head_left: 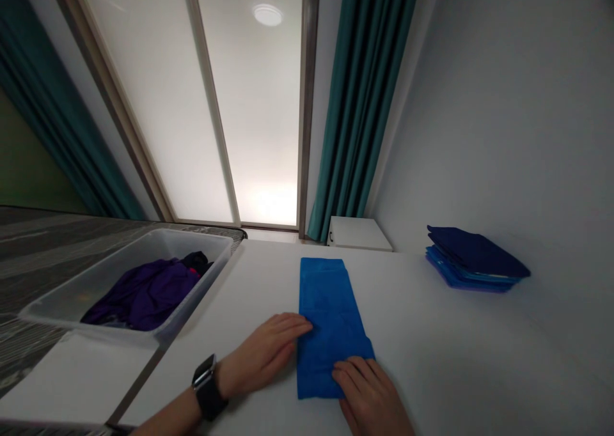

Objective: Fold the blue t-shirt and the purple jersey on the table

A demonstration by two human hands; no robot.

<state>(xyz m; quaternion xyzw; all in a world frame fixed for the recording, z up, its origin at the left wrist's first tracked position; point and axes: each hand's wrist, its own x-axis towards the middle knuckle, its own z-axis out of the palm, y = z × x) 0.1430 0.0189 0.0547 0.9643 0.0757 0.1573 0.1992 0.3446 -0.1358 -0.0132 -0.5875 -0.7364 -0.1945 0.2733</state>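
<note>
A folded piece of bright blue fabric (326, 308) lies lengthwise on the white table, its right edge bulging slightly near the lower end. Against its left edge rest the fingertips of my left hand (266, 350), stretched out, with the thumb lower down. My right hand (367, 388) lies over the lower right corner, fingers slightly bent on top of the cloth and thumb by the bottom edge. Both hands look open. Around my left wrist is a black smartwatch (208, 385).
On the left stands a translucent plastic bin (192, 302) holding crumpled purple and dark clothes (148, 292). A stack of folded blue and navy fabric (474, 257) sits on the white table (446, 359) by the right wall. Beyond the far edge are a white cabinet (359, 231) and teal curtains (367, 103).
</note>
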